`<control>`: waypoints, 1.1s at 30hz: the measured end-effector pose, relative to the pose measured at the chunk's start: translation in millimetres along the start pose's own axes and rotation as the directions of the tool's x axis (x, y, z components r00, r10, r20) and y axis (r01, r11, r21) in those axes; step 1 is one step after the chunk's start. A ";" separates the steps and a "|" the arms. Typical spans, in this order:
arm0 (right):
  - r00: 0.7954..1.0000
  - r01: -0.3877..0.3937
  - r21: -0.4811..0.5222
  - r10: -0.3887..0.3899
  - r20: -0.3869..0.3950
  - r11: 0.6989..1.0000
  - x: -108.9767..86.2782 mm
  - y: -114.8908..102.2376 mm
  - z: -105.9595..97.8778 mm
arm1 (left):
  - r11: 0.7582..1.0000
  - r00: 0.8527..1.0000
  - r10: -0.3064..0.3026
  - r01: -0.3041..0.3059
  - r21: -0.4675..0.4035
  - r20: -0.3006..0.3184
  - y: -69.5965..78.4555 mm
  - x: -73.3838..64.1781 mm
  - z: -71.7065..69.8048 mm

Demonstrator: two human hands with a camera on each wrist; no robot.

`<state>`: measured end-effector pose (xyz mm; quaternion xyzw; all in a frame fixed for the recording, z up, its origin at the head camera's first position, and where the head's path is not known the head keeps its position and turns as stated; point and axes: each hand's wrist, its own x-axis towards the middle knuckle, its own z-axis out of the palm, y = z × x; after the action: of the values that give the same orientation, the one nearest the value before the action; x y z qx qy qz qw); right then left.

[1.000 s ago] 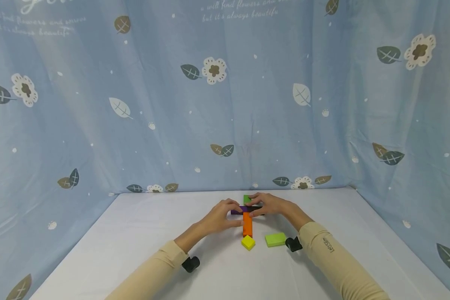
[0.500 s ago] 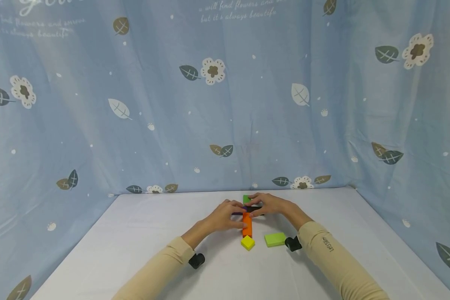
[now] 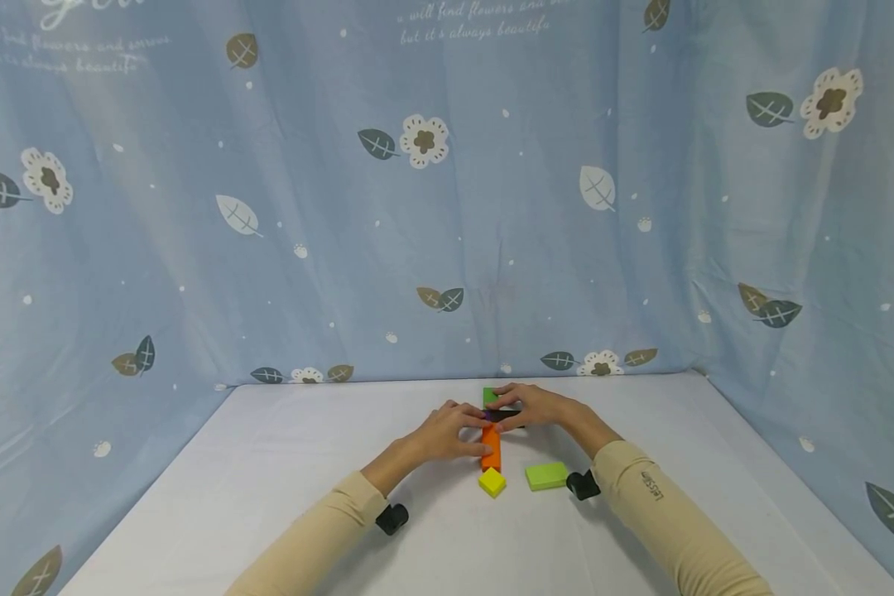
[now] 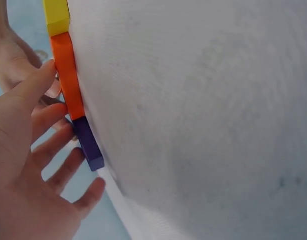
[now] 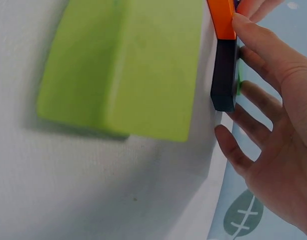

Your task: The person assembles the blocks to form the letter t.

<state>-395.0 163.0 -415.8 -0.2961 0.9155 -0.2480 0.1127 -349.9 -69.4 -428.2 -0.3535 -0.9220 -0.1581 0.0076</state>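
Observation:
In the head view an orange block (image 3: 494,458) points toward me. Its far end meets a dark crosswise row made of a purple block (image 4: 88,142) and a black block (image 5: 225,75). Beyond the row is a green block (image 3: 489,396). My left hand (image 3: 443,432) rests its thumb and index finger on the orange block, its other fingers beside the purple one, which it mostly hides in the head view. The right hand (image 3: 538,406) touches the orange block's far corner with its thumb, its loosely bent fingers by the black and green blocks.
A yellow block (image 3: 492,483) stands cornerwise at the orange block's near end. Right of it lies a light green block (image 3: 546,476), close to the right wrist camera (image 3: 583,485). A blue patterned curtain (image 3: 343,207) borders the white table (image 3: 305,463).
My left hand has shifted slightly right, its thumb and fingers coming from the purple block's side onto the orange block. The right hand and the blocks look unmoved.

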 end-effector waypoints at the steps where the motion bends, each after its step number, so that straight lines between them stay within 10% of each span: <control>1: 1.000 0.001 0.002 -0.001 0.002 1.000 -0.2 -0.3 -0.3 | 1.000 1.000 -0.003 0.003 0.001 0.006 -0.2 -0.1 0.0; 33: 0.998 0.050 0.003 -0.050 -0.032 0.999 1.0 3.9 4.6 | 0.998 0.995 -0.055 0.054 0.018 0.077 5.8 -4.6 -3.5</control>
<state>-396.1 163.4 -421.9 -0.3145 0.9091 -0.2571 0.0926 -342.9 -69.4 -423.8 -0.3339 -0.9321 -0.1370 -0.0299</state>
